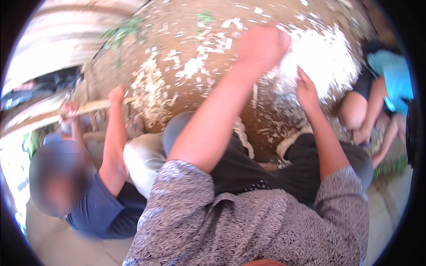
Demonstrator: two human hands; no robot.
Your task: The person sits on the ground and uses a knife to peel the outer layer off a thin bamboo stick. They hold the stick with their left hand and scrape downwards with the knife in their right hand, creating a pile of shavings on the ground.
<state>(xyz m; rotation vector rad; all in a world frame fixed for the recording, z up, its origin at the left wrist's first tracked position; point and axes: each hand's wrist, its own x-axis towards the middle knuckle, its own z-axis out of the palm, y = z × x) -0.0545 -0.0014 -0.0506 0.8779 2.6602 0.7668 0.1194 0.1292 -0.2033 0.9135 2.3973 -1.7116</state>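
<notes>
My left hand (pixel 264 48) is raised over the ground ahead of me, smeared by motion. Its fingers are curled into a fist, and whatever they may hold does not show. Lower and to the right, my right hand (pixel 307 91) has its fingers drawn together, with one narrow tip pointing up. Glare and blur hide what it may grip. Close by both hands lies a bright pile of pale shavings (pixel 330 57), washed out white. A thin pale strip (pixel 255 95) shows below my left wrist.
At left, a person in a dark blue shirt (pixel 100 210) has a hand on a long wooden pole (pixel 95 105). Another person in a light blue shirt (pixel 392 73) crouches at right. Loose shavings (pixel 153 91) are scattered over the brown dirt ground (pixel 186 26). Pale planks stand upper left.
</notes>
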